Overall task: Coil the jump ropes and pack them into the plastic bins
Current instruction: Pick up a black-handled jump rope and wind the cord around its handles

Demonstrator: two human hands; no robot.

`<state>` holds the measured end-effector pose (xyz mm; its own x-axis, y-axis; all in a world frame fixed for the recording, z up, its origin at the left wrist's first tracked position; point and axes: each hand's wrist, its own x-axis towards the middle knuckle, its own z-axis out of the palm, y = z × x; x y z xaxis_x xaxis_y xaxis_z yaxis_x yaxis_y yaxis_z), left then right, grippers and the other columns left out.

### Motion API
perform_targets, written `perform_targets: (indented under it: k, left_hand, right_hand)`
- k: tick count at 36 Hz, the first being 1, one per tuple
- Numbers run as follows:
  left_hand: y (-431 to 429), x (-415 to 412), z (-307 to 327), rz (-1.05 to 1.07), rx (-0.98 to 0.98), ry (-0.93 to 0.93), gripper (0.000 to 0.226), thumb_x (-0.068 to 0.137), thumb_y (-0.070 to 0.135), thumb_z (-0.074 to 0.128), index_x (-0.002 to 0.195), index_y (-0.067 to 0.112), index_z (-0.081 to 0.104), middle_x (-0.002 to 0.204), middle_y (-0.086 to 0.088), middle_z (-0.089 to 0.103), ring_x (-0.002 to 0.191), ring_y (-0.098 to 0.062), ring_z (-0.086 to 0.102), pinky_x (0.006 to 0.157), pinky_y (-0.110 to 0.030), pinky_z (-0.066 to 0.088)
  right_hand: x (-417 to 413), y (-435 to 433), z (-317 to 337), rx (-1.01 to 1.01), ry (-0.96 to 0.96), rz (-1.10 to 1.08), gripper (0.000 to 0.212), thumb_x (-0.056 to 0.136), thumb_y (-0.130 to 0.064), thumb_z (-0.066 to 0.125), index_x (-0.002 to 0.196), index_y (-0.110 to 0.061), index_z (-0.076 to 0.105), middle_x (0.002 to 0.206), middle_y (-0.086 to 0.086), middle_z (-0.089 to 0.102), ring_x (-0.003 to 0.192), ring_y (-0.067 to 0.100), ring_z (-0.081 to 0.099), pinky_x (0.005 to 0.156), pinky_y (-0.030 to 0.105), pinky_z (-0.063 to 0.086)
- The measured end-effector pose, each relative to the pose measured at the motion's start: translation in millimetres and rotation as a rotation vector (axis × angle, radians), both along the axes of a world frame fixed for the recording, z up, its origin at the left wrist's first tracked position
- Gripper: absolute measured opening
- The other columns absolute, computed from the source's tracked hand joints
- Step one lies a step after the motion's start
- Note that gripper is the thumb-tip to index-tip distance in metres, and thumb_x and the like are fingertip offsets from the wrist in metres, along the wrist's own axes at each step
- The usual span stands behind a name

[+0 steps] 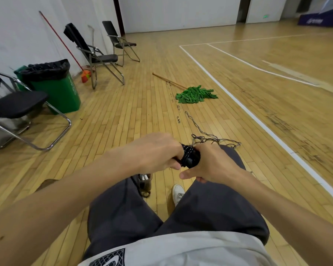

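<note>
Rope bundle held between two hands above the lap.
The black jump rope (189,156), its white-flecked cord wound round dark handles, lay with its long axis roughly side to side, one end in each hand. The left hand (156,150) curled its fingers tight round the left end; the right hand (213,162) gripped the right end, thumb stretched out below. The bundle sat directly between both hands, touching each. Its loose thin cord (198,129) trailed away over the wooden plank floor (123,116) towards a green strip mop (196,94).
</note>
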<state>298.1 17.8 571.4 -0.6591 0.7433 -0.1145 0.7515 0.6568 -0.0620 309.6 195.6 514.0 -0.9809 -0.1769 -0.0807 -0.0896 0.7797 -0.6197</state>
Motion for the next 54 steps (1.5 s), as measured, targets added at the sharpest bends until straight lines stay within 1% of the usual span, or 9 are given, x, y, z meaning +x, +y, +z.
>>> perform_targets:
  k: [8, 12, 21, 24, 35, 39, 44, 47, 54]
  left_hand:
    - [11, -17, 18, -0.099, 0.192, 0.131, 0.036, 0.093, 0.055, 0.057, 0.088, 0.020, 0.065, 0.060, 0.016, 0.041, 0.056, 0.002, 0.042, 0.059, -0.019, 0.037]
    - [11, -24, 20, -0.099, 0.442, -0.055, 0.036, 0.089, 0.046, 0.066, 0.070, 0.016, 0.062, 0.054, 0.011, 0.051, 0.056, -0.002, 0.053, 0.053, -0.019, 0.037]
    - [9, -20, 17, 0.022, 0.714, -0.500, 0.036, 0.077, 0.050, 0.068, 0.073, 0.015, 0.070, 0.053, 0.002, 0.062, 0.040, -0.010, 0.051, 0.041, -0.019, 0.038]
    - [7, -19, 15, 0.052, 0.735, -0.642, 0.034, 0.077, 0.043, 0.068, 0.072, 0.010, 0.068, 0.054, 0.001, 0.060, 0.040, -0.008, 0.050, 0.039, -0.018, 0.039]
    - [-11, -9, -35, 0.366, 1.164, -0.875, 0.034, 0.107, 0.029, 0.039, 0.093, 0.020, 0.069, 0.084, -0.010, 0.059, 0.064, -0.015, 0.048, 0.062, -0.031, 0.036]
    - [-11, 1, -41, 0.265, 1.180, -0.960, 0.046, 0.099, 0.041, 0.032, 0.124, 0.015, 0.062, 0.106, -0.015, 0.065, 0.075, -0.016, 0.049, 0.060, -0.026, 0.039]
    - [0, 1, -41, 0.369, 1.112, -0.746, 0.069, 0.088, 0.071, 0.040, 0.104, 0.009, 0.066, 0.069, -0.009, 0.063, 0.054, -0.015, 0.046, 0.052, -0.025, 0.037]
    - [0, -5, -41, 0.357, 1.170, -0.768, 0.066, 0.089, 0.066, 0.047, 0.102, 0.004, 0.065, 0.077, -0.022, 0.063, 0.060, -0.027, 0.049, 0.050, -0.026, 0.038]
    - [-2, -4, -46, 0.254, 1.120, -0.853, 0.071, 0.087, 0.072, 0.044, 0.097, 0.004, 0.063, 0.071, -0.005, 0.059, 0.063, -0.017, 0.049, 0.053, -0.023, 0.040]
  right_hand:
    - [17, -13, 13, 0.138, 0.118, 0.191, 0.052, 0.071, -0.038, 0.090, 0.105, -0.025, 0.053, 0.070, -0.014, 0.056, 0.059, 0.003, 0.052, 0.068, 0.024, 0.049]
    - [18, -10, 12, 0.031, 0.164, 0.260, 0.092, 0.067, -0.046, 0.091, 0.140, -0.028, 0.039, 0.084, -0.006, 0.065, 0.061, 0.007, 0.055, 0.076, 0.031, 0.055]
    - [30, -7, 19, -0.083, 0.120, 0.383, 0.061, 0.065, -0.054, 0.090, 0.110, -0.026, 0.059, 0.087, -0.020, 0.055, 0.078, 0.000, 0.056, 0.066, 0.015, 0.043]
    - [35, -4, 22, -0.169, 0.106, 0.444, 0.047, 0.065, -0.046, 0.093, 0.088, -0.030, 0.055, 0.085, -0.002, 0.062, 0.078, 0.014, 0.060, 0.069, 0.039, 0.052]
    - [27, 5, 29, -0.745, -0.049, 0.175, 0.038, 0.072, -0.009, 0.089, 0.104, -0.007, 0.068, 0.071, 0.004, 0.068, 0.057, 0.018, 0.064, 0.055, 0.028, 0.057]
    - [21, 6, 26, -0.702, -0.046, 0.039, 0.045, 0.070, -0.015, 0.091, 0.106, -0.006, 0.065, 0.082, 0.013, 0.072, 0.059, 0.020, 0.067, 0.058, 0.032, 0.061]
    - [19, -3, 12, -0.447, 0.088, -0.002, 0.063, 0.064, -0.027, 0.097, 0.107, -0.011, 0.054, 0.080, 0.009, 0.073, 0.062, 0.026, 0.073, 0.059, 0.045, 0.062]
    - [18, -1, 15, -0.617, -0.041, 0.047, 0.067, 0.068, -0.022, 0.094, 0.117, -0.004, 0.051, 0.089, 0.013, 0.075, 0.074, 0.026, 0.075, 0.065, 0.039, 0.063]
    - [15, 4, 22, -0.953, -0.533, 0.138, 0.088, 0.085, -0.078, 0.036, 0.103, 0.002, 0.067, 0.092, 0.019, 0.070, 0.078, 0.027, 0.069, 0.068, 0.034, 0.057]
